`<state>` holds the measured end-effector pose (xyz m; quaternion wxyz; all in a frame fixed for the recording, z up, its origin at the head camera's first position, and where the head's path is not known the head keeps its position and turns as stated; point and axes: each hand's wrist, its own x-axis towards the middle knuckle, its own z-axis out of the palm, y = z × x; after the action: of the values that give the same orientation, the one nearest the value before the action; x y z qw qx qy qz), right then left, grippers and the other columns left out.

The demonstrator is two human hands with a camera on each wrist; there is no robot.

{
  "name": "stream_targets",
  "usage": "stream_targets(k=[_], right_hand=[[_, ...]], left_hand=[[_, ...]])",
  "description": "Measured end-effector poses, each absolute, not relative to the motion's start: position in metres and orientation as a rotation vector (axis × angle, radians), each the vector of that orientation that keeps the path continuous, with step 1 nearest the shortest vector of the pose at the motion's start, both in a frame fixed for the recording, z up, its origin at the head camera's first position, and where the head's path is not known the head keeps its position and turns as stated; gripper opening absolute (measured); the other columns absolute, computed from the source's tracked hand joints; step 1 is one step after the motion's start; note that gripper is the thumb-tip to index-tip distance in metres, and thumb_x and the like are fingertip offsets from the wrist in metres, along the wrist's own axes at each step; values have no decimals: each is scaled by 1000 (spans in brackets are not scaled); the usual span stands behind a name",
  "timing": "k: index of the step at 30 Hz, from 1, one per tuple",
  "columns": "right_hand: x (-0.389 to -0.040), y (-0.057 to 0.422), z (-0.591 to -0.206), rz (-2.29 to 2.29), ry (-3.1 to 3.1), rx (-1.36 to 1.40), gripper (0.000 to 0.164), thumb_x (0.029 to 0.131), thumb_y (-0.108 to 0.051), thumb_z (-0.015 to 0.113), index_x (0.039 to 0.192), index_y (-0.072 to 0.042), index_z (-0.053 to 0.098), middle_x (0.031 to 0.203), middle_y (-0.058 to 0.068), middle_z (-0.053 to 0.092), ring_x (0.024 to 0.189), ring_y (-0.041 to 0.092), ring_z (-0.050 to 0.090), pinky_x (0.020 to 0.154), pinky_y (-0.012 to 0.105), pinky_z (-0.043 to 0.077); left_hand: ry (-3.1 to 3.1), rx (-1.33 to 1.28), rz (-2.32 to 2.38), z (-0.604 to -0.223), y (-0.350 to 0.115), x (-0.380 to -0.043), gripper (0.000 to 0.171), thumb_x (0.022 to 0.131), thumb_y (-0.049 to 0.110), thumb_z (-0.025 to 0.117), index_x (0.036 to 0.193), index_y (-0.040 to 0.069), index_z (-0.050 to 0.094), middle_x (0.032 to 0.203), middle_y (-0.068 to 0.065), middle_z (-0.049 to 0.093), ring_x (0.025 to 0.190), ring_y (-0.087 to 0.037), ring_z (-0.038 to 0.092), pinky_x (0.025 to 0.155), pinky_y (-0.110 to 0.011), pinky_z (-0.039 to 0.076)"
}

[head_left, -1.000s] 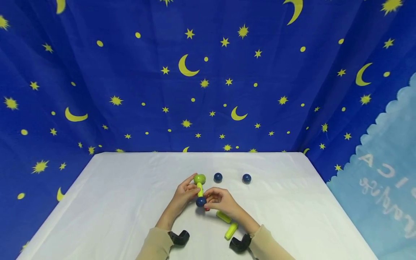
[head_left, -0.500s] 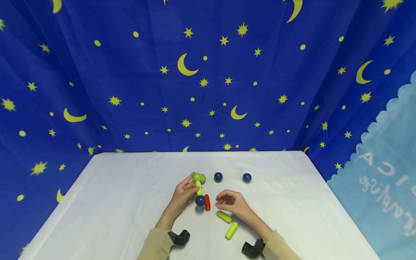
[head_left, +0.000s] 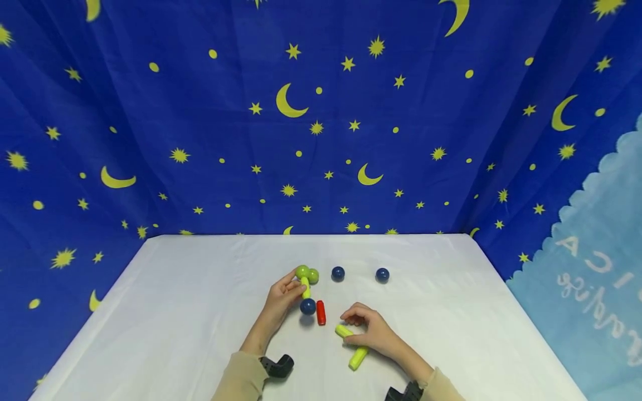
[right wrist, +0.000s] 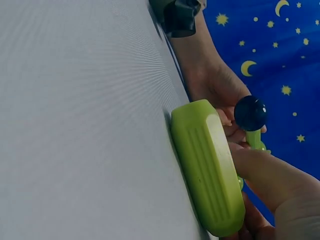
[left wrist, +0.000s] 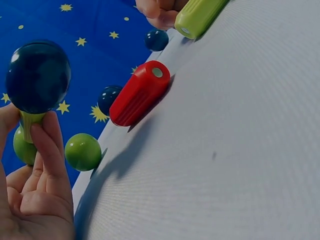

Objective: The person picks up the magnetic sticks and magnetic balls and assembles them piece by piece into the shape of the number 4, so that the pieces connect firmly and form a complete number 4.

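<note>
Held rod (head_left: pixel 306 287): lime, in L hand (head_left: pixel 281 301), btwn thumb & fingers; green ball (head_left: pixel 302 272) at end twd counter's (head_left: pixel 200 323) far edge, blue ball (head_left: pixel 308 306) at opp. end. Blue-ball end is off the counter, w/ shadow below.
L hand: clamped on held rod, thumb one side, fingers other; forearm slants twd far edge.
Farther lime rod (head_left: pixel 343 331): on counter, lying at R hand (head_left: pixel 372 333), btwn thumb & fingertips from head cam; thumb hides part. Touching or not: can't tell.
R hand: thumb & fingers apart, fingers bent; forearm slants in from near R side of counter.
Nearer lime rod (head_left: pixel 357 359): on counter, just beside R thumb, on side away from far edge.
Red rod (head_left: pixel 321 313): flat on counter, btwn hands, just R of blue ball, one end twd far edge.
Loose green ball (left wrist: pixel 83 152): on counter, beside green ball.
Mid loose blue ball (head_left: pixel 338 273): on counter, twd far edge.
Outer loose blue ball (head_left: pixel 383 275): same row, closer to R edge, well apart.
</note>
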<state>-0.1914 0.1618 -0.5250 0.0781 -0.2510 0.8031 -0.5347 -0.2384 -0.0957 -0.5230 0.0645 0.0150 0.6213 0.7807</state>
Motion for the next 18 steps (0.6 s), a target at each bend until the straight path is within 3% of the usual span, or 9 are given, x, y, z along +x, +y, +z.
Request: stream_targets(k=[8,18], right_hand=[[-192,162,-527,-1546,2400,-695,52,72,-15,80,119,-6,60,97,8,62,82,3,51,75,18,45],[-192,161,-526,-1609,2377,-716,45,78,-8,75,119,1,59,100,18,65,85,4,55,77,18,47]], left_hand=[[1883,29,2367,-525,-96,-239,66,87,3,63,146,1,33,83,8,64,77,-4,60,75,-19,54],[1865,38,2389,-524,-97,-239,64,87,2,62,145,1,34,84,8,64,78,-3,60,76,-19,53]])
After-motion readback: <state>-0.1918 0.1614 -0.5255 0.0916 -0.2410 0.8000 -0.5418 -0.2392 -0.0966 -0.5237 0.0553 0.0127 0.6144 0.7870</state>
